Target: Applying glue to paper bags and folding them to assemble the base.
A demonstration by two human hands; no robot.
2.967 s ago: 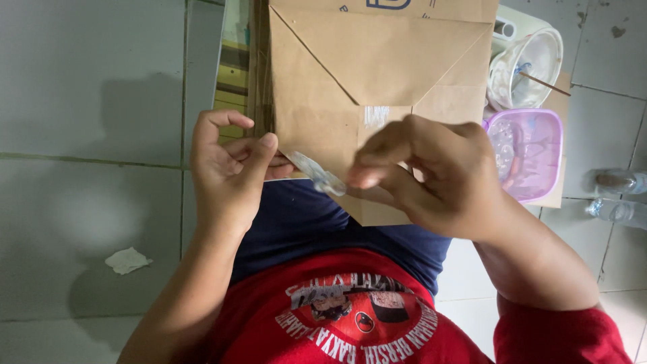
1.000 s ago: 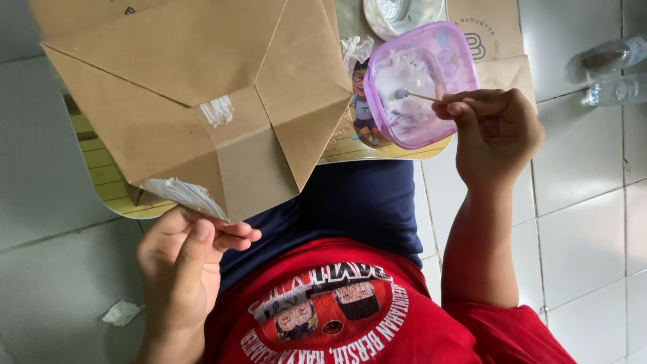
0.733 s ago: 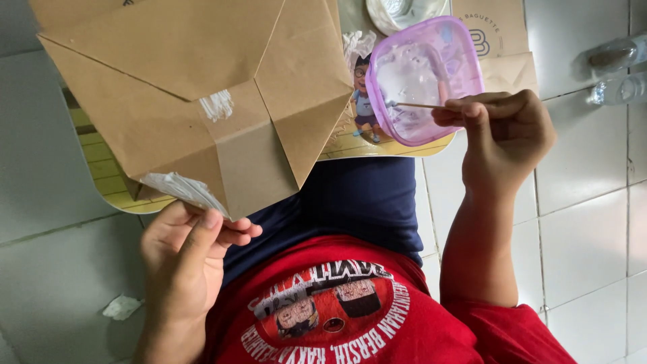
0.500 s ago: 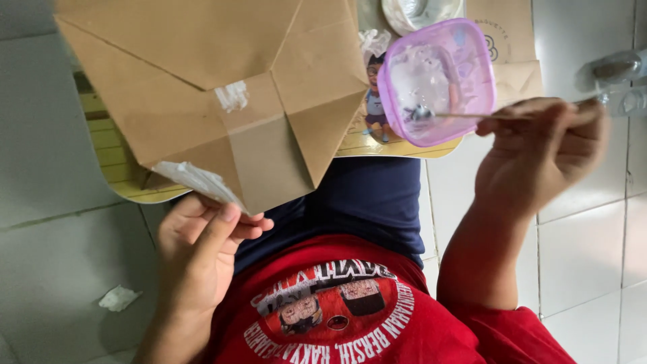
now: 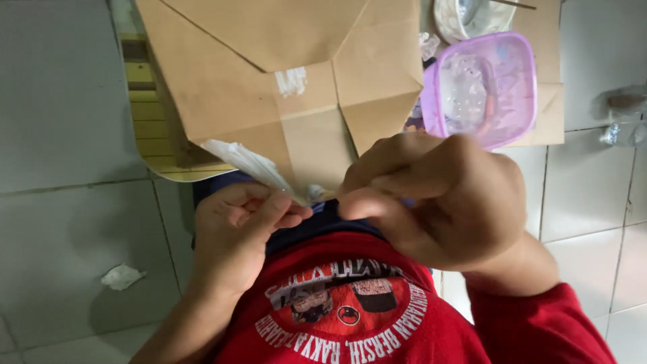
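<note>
Grip: both my hands work at the bottom flap of a folded brown paper bag (image 5: 290,87). My left hand (image 5: 239,236) pinches a white crumpled strip (image 5: 246,162) between thumb and forefinger, where it runs along the bag's lower edge. My right hand (image 5: 438,199) is curled with fingers pressed together at the flap's tip; what they pinch, I cannot tell.

Hidden: my right knuckles cover the spot where the fingertips meet the paper. The bag's top is cut off by the frame's upper edge, and so is a white bowl (image 5: 472,17).

Pose: both hands sit close together just above my lap, the left palm turned up, the right seen from its back, with a red sleeve (image 5: 539,327) at the wrist.

Bag's place: it lies over my knees, on a yellow slatted board (image 5: 151,125).

Around: a purple plastic container (image 5: 482,87) rests on brown paper just right of the bag. A white scrap (image 5: 121,275) lies on the grey tiled floor (image 5: 60,114), well apart to the left.
</note>
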